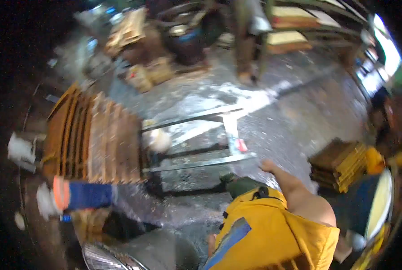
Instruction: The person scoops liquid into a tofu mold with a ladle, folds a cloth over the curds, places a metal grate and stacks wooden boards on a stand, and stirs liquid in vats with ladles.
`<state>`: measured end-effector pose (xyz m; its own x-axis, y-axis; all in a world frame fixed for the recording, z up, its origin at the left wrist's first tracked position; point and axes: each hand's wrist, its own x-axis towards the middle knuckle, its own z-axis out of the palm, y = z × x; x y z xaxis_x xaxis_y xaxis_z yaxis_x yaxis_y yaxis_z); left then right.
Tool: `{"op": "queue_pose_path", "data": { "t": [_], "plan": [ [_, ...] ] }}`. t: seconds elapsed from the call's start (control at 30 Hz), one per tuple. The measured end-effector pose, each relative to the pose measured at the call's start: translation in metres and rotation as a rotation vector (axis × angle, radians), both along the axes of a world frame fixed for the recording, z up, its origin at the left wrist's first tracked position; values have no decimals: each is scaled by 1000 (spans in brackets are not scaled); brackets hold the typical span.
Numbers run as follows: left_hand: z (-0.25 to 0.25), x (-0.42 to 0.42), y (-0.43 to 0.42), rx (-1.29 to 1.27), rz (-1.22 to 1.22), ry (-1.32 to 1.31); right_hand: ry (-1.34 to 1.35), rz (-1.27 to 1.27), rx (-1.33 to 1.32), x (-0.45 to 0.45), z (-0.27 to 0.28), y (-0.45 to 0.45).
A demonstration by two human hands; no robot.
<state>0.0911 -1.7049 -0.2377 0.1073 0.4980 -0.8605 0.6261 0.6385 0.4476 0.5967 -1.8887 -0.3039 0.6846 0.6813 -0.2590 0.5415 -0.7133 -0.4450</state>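
My right hand (267, 165) is at the end of my bare, outstretched arm, just right of the corner of a metal frame (201, 163). Blur smears its fingers, and no held object shows. Part of my left hand (211, 243) appears low at the left edge of my yellow apron (277, 229); its fingers are mostly hidden. The frame lies low over the wet floor, with a small red item (241, 145) at its crossbar. Its left end meets a row of brown wooden trays or boards (115, 141).
Yellow-edged stacked trays (338, 164) stand at the right, beside a round-rimmed container (381, 204). A blue cylindrical object (90, 195) is at the left. Shelves with pale blocks (291, 40) and a dark machine or vessel (185, 42) are at the back. A metal rim (104, 258) shows bottom left.
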Motion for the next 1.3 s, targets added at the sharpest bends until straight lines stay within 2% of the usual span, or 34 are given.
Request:
{"op": "queue_pose_path", "data": {
  "t": [0.03, 0.07, 0.1, 0.13, 0.17, 0.23, 0.3, 0.33, 0.37, 0.43, 0.5, 0.53, 0.57, 0.6, 0.63, 0.7, 0.77, 0.8, 0.83, 0.87, 0.9, 0.93, 0.97, 1.03, 1.1, 1.17, 1.2, 1.27, 1.3],
  "plan": [
    [-4, 0, 6, -10, 36, -10, 85, 35, -88, 22, -19, 16],
    [-6, 6, 14, -5, 62, -15, 265, -48, -37, 26, 39, 38],
    [-8, 12, 25, 10, 86, -24, 184, 6, 181, 29, 64, 43],
    [-13, 23, 35, 31, 104, -37, 234, -65, 252, 29, 85, 45],
    [-22, 31, 46, 52, 121, -72, 243, -112, 268, 28, 132, 37],
    [-24, 65, 55, 105, 58, -73, 259, -72, 296, 39, 152, 8],
    [-8, 108, 48, 180, -94, -4, 296, -150, 305, 52, 145, -58],
    [-3, 126, 45, 110, -86, -26, 320, -185, 313, 55, 139, -88],
    [-1, 144, 43, 42, -73, -44, 217, -206, 316, 61, 123, -127],
    [7, 185, 26, -28, -121, -8, 19, -230, 308, 69, 44, -232],
    [16, 239, 3, -23, -254, 93, 313, -566, -134, 73, -49, -337],
    [-8, 249, 12, -346, -72, -142, 119, -623, -117, 77, -44, -389],
    [3, 284, -17, -215, -142, -81, -67, -665, -100, 75, -37, -432],
    [10, 315, -43, -83, -216, -3, -108, -869, -83, 70, -39, -464],
    [44, 366, -86, 43, -285, 87, -160, -1073, -75, 74, -41, -494],
    [51, 431, -130, 27, -621, -1, 113, -1552, -164, 105, -48, -548],
    [60, 497, -168, 157, -1098, -121, 129, -1679, -299, 128, -58, -582],
    [71, 534, -193, 224, -1296, -181, 95, -1565, -448, 132, -97, -606],
    [102, 574, -223, 256, -1448, -217, 123, -1656, -462, 140, -105, -606],
    [114, 601, -240, 267, -1430, -236, 150, -1747, -476, 150, -112, -605],
    [122, 624, -255, 279, -1410, -255, 248, -2047, -357, 185, -72, -586],
    [124, 638, -261, 292, -1388, -282, 210, -2312, -548, 220, -59, -572],
    [123, 644, -262, 287, -1400, -261, 237, -2376, -576, 229, -53, -572],
    [123, 653, -256, 292, -1407, -223, 128, -2255, -448, 229, -72, -580],
    [120, 641, -242, 324, -1404, -149, 36, -2023, -341, 233, -109, -594],
    [111, 607, -219, 365, -1366, -77, 141, -1796, 49, 234, -153, -612],
    [106, 585, -207, 321, -1247, -22, 172, -1770, 124, 239, -163, -618],
    [101, 545, -185, 412, -1262, 62, 146, -1659, 330, 267, -126, -594],
    [103, 529, -179, 458, -1259, 105, 91, -1639, 329, 273, -155, -604]
  ]
}}
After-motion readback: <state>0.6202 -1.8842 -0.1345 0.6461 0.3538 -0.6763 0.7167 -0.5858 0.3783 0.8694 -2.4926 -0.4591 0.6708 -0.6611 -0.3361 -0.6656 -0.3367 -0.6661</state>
